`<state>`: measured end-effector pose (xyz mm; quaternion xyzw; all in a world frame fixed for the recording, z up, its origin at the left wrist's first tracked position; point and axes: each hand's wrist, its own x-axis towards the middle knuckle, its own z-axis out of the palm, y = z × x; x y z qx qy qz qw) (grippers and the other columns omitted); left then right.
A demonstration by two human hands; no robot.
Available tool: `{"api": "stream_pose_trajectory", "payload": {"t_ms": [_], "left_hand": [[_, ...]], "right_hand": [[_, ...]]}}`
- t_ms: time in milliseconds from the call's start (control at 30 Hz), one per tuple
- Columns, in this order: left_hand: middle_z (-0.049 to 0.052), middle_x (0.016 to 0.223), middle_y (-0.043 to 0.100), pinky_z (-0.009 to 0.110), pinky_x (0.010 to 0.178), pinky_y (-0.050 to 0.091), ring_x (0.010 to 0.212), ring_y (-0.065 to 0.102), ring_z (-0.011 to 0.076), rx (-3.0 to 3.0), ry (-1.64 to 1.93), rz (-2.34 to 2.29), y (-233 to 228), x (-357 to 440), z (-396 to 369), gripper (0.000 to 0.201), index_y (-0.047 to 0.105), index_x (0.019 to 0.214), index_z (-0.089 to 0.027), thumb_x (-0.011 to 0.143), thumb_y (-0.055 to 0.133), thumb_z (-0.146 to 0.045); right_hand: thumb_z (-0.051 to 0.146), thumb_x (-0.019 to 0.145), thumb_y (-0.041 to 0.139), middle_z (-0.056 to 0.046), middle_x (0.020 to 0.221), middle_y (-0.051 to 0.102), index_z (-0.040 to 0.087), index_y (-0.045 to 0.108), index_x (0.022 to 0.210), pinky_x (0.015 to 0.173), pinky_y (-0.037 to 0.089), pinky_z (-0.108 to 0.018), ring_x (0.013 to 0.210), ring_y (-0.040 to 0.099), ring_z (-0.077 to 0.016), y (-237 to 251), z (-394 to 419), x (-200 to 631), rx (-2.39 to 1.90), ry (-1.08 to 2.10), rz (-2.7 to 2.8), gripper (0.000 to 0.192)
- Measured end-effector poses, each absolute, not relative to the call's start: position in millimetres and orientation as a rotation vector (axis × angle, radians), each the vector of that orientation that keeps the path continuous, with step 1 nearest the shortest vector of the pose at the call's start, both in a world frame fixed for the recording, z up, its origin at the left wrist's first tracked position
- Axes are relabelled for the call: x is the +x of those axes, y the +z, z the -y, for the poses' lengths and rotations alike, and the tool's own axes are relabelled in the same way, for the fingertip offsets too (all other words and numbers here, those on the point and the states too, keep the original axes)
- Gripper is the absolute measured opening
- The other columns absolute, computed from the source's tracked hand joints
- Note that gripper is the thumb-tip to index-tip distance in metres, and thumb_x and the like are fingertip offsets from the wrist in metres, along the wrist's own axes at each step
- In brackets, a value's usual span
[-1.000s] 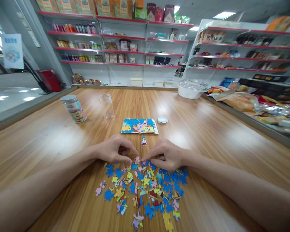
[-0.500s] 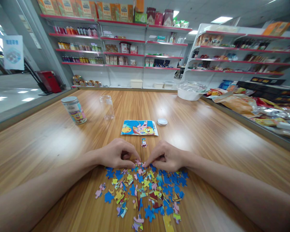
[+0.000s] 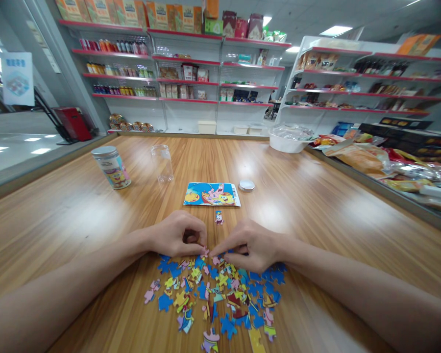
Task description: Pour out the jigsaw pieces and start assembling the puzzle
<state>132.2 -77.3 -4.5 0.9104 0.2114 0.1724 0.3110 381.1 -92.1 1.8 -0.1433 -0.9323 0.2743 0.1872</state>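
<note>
Together, the left hand (image 3: pixel 178 238) and right hand (image 3: pixel 248 244) pinch a small pink jigsaw piece (image 3: pixel 205 251) at the far edge of the scattered colourful cardboard puzzle pieces (image 3: pixel 220 294); the cartoon-printed reference card (image 3: pixel 211 194) beyond shows no readable writing.

left hand (image 3: pixel 178 238) + right hand (image 3: pixel 252 242): pinching pink piece (image 3: pixel 205 251) | above puzzle pile (image 3: pixel 220 294) | table (image 3: pixel 316 196)
</note>
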Motion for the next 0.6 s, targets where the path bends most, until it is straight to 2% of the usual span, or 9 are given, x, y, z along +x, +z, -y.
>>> {"api": "stream_pose_trajectory", "payload": {"t_ms": [67,133,367,600], "left_hand": [[-0.001,0.062,0.055,0.018,0.05,0.035,0.053,0.045,0.0076,2.393,0.45,-0.542,-4.0,131.4,77.1,0.018,0.068,0.078,-0.013,0.086,0.067,-0.029],[0.0,0.063,0.057,0.018,0.05,0.036,0.054,0.046,0.0077,2.384,0.444,-0.521,-3.5,130.7,76.9,0.015,0.068,0.078,-0.013,0.085,0.067,-0.025],[-0.002,0.062,0.055,0.018,0.05,0.036,0.053,0.046,0.0077,2.393,0.441,-0.545,-3.1,131.6,77.0,0.018,0.067,0.076,-0.013,0.083,0.069,-0.029],[-0.001,0.061,0.055,0.018,0.049,0.035,0.052,0.044,0.0075,2.391,0.459,-0.522,-4.0,130.9,76.2,0.016,0.068,0.077,-0.013,0.085,0.067,-0.027]], "right_hand": [[0.021,0.085,0.056,-0.002,0.058,0.066,0.016,0.077,0.101,0.046,0.038,-0.019,0.046,0.05,-0.0077,0.6,92.2,380.4,-0.388,0.73,2.648,0.027],[0.024,0.086,0.059,-0.004,0.063,0.07,0.015,0.078,0.096,0.048,0.04,-0.02,0.048,0.054,-0.0083,-0.7,91.4,380.7,-0.378,0.717,2.652,0.023],[0.025,0.088,0.06,-0.001,0.064,0.07,0.019,0.075,0.109,0.048,0.038,-0.02,0.05,0.056,-0.0087,-1.2,93.4,381.2,-0.33,0.636,2.687,0.026],[0.025,0.088,0.057,0.0,0.058,0.068,0.019,0.078,0.096,0.046,0.035,-0.021,0.048,0.057,-0.0093,-0.3,102.4,371.2,-0.39,0.467,2.666,0.023]]}}
